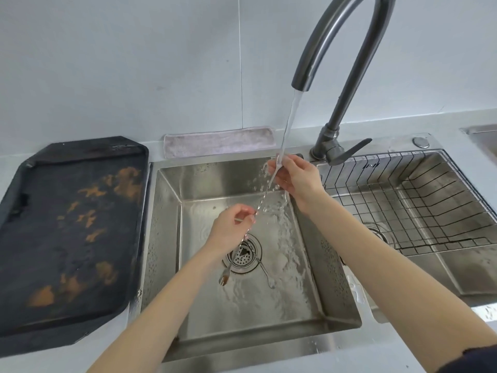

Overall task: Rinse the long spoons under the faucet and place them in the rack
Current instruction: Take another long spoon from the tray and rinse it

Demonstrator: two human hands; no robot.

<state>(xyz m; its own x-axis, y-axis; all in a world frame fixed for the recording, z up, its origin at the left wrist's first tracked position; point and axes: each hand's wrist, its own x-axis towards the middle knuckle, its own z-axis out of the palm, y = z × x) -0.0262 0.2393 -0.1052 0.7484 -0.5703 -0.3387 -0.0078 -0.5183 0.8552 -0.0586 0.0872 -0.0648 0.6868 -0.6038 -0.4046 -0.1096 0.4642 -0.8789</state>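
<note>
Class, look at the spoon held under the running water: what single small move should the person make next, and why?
Probably carry the long twisted-handle metal spoon rightward to the wire rack. Water from the grey arched faucet already runs over it, the right hand and left hand hold its two ends, and the rack looks empty. Two more utensils wait by the drain.

beside the sinks: a stained tray, a cloth, a round button

a dark rectangular tray (pixel 67 238) with cut corners and orange-brown stains lies on the pale grey countertop (pixel 376 122) at 9 o'clock. a folded lilac-grey cloth (pixel 219 142) lies flat against the pale grey tiled wall (pixel 134 63) at 12 o'clock. a small round metal button (pixel 421 142) sits at 2 o'clock.
</note>
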